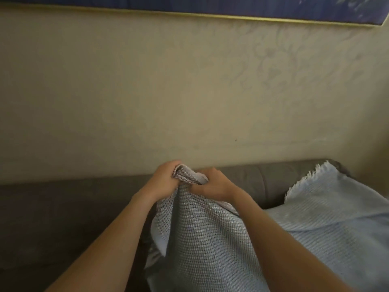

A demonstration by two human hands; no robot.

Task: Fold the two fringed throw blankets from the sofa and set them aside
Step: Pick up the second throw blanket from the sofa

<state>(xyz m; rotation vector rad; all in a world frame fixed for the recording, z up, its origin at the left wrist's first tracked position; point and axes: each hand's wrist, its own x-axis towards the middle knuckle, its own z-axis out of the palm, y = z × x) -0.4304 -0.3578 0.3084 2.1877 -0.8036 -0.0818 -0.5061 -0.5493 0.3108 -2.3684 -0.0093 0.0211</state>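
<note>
A pale blue-grey waffle-knit throw blanket (202,239) hangs in front of me, bunched at its top edge. My left hand (166,178) and my right hand (212,184) are side by side, both closed on that gathered top edge above the sofa back. The cloth drapes down between my forearms to the bottom of the view. A second light blue throw (328,209) with a white fringe along its upper edge lies spread over the right part of the sofa.
A dark grey sofa (63,207) runs across the lower part of the view, its backrest against a beige patterned wall (189,91). A blue picture with a gold frame (210,9) hangs at the top.
</note>
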